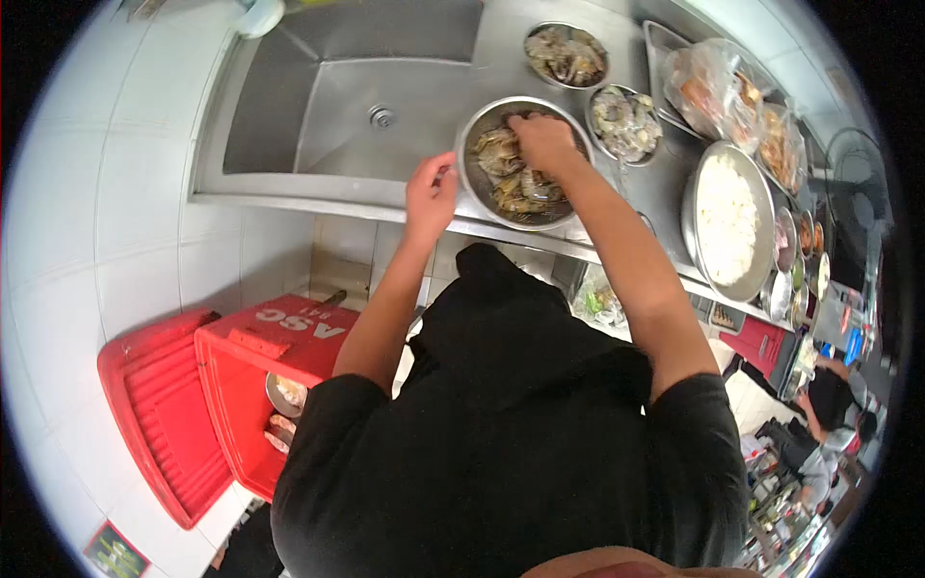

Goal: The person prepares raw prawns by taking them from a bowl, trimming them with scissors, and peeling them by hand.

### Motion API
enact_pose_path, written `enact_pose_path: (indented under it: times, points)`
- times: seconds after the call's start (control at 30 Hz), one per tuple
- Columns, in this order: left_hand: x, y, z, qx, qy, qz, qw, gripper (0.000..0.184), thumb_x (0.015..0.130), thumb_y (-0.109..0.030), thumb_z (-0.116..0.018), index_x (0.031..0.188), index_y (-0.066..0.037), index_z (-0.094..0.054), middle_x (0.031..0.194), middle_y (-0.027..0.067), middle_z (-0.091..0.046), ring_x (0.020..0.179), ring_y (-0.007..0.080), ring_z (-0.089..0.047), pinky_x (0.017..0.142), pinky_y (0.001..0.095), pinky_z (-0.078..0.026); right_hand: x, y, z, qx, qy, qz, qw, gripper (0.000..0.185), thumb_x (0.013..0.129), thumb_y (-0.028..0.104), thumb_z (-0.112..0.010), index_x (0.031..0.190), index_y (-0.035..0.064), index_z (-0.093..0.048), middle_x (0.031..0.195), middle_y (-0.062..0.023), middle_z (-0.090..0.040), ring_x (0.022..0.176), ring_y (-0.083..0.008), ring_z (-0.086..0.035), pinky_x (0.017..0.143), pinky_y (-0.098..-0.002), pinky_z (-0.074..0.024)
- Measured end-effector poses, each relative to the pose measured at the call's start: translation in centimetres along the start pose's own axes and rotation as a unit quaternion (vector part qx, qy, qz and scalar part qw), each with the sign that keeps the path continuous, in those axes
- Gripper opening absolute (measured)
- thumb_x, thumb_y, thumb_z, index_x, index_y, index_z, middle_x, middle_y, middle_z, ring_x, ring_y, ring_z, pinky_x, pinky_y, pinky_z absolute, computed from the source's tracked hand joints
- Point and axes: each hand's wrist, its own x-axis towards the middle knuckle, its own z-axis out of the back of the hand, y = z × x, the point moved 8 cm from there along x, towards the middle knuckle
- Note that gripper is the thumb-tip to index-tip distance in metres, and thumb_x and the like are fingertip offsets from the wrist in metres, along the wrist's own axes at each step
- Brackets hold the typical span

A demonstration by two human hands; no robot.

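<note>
A large metal bowl point(469, 197) of unpeeled shrimp point(525, 191) stands on the steel counter, right of the sink. My right hand point(544, 143) reaches into it from the right, fingers closed down among the shrimp; what they grip is hidden. Beside the bowl's left rim is my left hand point(433, 193), its fingers curled and apart, holding nothing. Behind, a smaller bowl point(567, 56) holds shrimp or shells. Another bowl point(624, 123), just right of the large one, contains pale, grey-white shrimp.
The steel sink point(361, 120) lies left. Rightward are a tray with plastic bags point(713, 87), a wide bowl of white food point(729, 220) and several small bowls. An open red cooler point(279, 337) stands below left. Other people point(829, 400) are far right.
</note>
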Motion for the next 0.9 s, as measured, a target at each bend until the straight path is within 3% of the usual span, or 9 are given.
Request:
enact_pose_path:
  times: [0.13, 0.27, 0.33, 0.37, 0.5, 0.53, 0.7, 0.83, 0.9]
  points:
    - [-1.0, 0.4, 0.7, -0.009, 0.001, -0.009, 1.000, 0.024, 0.090, -0.002, -0.060, 0.113, -0.007, -0.066, 0.104, 0.0056, -0.067, 0.089, 0.0145, -0.063, 0.076, 0.0281, -0.051, 1.2, -1.1, -1.4, -0.064, 0.104, 0.008, 0.992, 0.033, 0.075, 0.014, -0.069, 0.108, 0.0130, -0.071, 0.103, -0.0117, -0.072, 0.099, -0.0294, -0.069, 0.081, -0.0435, -0.0562]
    - [-1.6, 1.5, 1.9, -0.038, -0.007, 0.017, 0.999, 0.024, 0.091, -0.002, -0.059, 0.114, -0.006, -0.065, 0.104, 0.0045, -0.067, 0.094, 0.0130, -0.062, 0.083, 0.0273, -0.049, -2.0, -2.0, 2.7, 0.019, -0.003, -0.016, 1.000, 0.021, 0.080, 0.021, -0.066, 0.098, 0.0098, -0.070, 0.096, -0.0130, -0.072, 0.094, -0.0320, -0.069, 0.080, -0.0441, -0.0545]
    - [-1.6, 1.0, 2.0, -0.064, -0.006, 0.023, 0.998, 0.024, 0.092, -0.003, -0.059, 0.116, -0.005, -0.064, 0.105, 0.0046, -0.067, 0.095, 0.0125, -0.061, 0.085, 0.0271, -0.048, -4.4, -3.7, 3.6, 0.171, -0.072, -0.063, 0.981, 0.020, 0.082, 0.023, -0.066, 0.096, 0.0088, -0.068, 0.094, -0.0143, -0.071, 0.093, -0.0335, -0.068, 0.078, -0.0446, -0.0532]
    - [-1.5, 0.7, 1.9, -0.076, -0.005, 0.025, 0.997, 0.024, 0.093, -0.004, -0.059, 0.117, -0.005, -0.064, 0.105, 0.0047, -0.067, 0.096, 0.0123, -0.061, 0.085, 0.0270, -0.048, -5.5, -4.9, 3.8, 0.245, -0.107, -0.085, 0.960, 0.020, 0.083, 0.024, -0.066, 0.095, 0.0083, -0.068, 0.093, -0.0150, -0.071, 0.093, -0.0342, -0.068, 0.077, -0.0448, -0.0526]
    - [-0.1, -2.1, -1.0, -0.115, 0.045, 0.008, 0.992, 0.026, 0.094, -0.006, -0.060, 0.120, -0.004, -0.062, 0.108, 0.0062, -0.067, 0.099, 0.0126, -0.061, 0.085, 0.0273, -0.048, -11.3, -7.1, 2.1, 0.614, -0.139, -0.094, 0.771, 0.015, 0.093, 0.011, -0.061, 0.106, 0.0066, -0.054, 0.090, -0.0065, -0.067, 0.073, -0.0172, -0.061, 0.067, -0.0316, -0.0487]
    - [0.3, -3.8, -2.2, -0.115, 0.064, -0.006, 0.991, 0.027, 0.094, -0.006, -0.060, 0.121, -0.005, -0.062, 0.109, 0.0064, -0.068, 0.100, 0.0127, -0.061, 0.085, 0.0274, -0.048, -12.6, -6.9, 2.5, 0.657, -0.162, -0.057, 0.734, 0.019, 0.096, 0.004, -0.056, 0.112, 0.0062, -0.047, 0.090, -0.0039, -0.064, 0.070, -0.0099, -0.053, 0.064, -0.0261, -0.0455]
    - [-0.4, -9.9, -11.8, -0.147, 0.226, -0.066, 0.961, 0.032, 0.092, -0.007, -0.063, 0.124, -0.005, -0.060, 0.109, 0.0069, -0.067, 0.098, 0.0127, -0.062, 0.083, 0.0274, -0.049, -19.5, -7.3, 2.3, 0.747, -0.180, -0.075, 0.636, 0.019, 0.095, 0.001, -0.058, 0.112, 0.0039, -0.050, 0.091, -0.0073, -0.065, 0.072, -0.0111, -0.054, 0.065, -0.0254, -0.0450]
    - [-4.5, -12.1, -20.0, -0.245, 0.371, 0.000, 0.896, 0.032, 0.091, -0.004, -0.063, 0.122, -0.003, -0.061, 0.099, 0.0032, -0.064, 0.087, 0.0090, -0.060, 0.078, 0.0251, -0.050, -24.6, -8.9, 1.3, 0.767, -0.243, -0.110, 0.584, 0.017, 0.092, 0.002, -0.064, 0.107, 0.0003, -0.058, 0.087, -0.0056, -0.066, 0.070, -0.0095, -0.057, 0.064, -0.0240, -0.0465]
    - [-6.5, -12.7, -22.6, -0.193, 0.426, 0.004, 0.884, 0.031, 0.093, -0.001, -0.060, 0.124, 0.001, -0.058, 0.101, 0.0047, -0.065, 0.089, 0.0106, -0.061, 0.082, 0.0257, -0.050, -27.1, -9.7, 0.4, 0.766, -0.244, -0.149, 0.576, 0.016, 0.090, 0.005, -0.068, 0.104, -0.0008, -0.062, 0.083, -0.0029, -0.066, 0.066, -0.0080, -0.056, 0.061, -0.0226, -0.0460]
